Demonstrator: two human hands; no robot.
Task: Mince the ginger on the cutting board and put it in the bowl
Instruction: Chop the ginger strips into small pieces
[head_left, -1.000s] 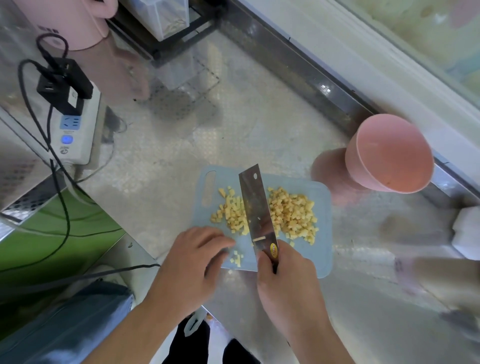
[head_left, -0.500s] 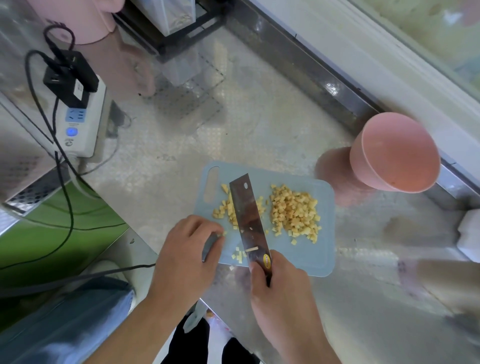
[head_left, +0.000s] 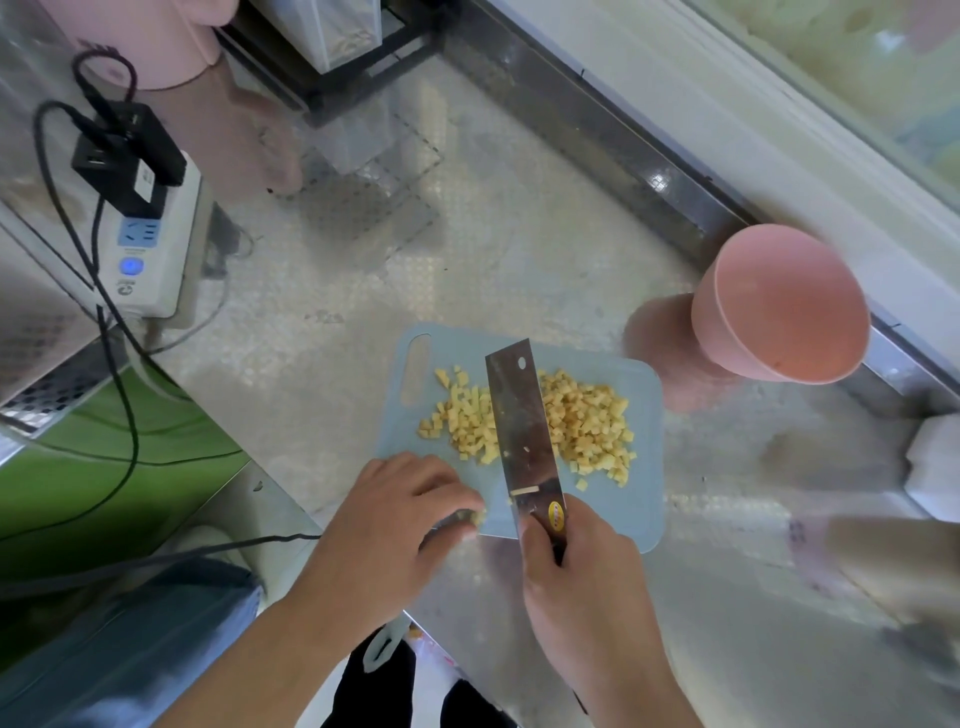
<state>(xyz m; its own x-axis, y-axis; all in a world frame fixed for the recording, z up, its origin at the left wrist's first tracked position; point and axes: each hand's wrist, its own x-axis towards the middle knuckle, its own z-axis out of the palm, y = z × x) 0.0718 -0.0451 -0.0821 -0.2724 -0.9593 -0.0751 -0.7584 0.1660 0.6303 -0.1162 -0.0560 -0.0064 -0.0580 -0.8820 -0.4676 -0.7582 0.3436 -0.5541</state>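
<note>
The mincing step is in hand. The right hand (head_left: 582, 577) has its fingers wrapped on the knife (head_left: 522, 426), whose blade stands in the ginger (head_left: 582, 421) on the board (head_left: 641, 499). The left hand (head_left: 395, 525) curls its fingers at the board's near edge (perhaps pinching loose bits). Next, I think, gather the pieces and carry them to the bowl (head_left: 784, 312), beyond the board's right side.
</note>
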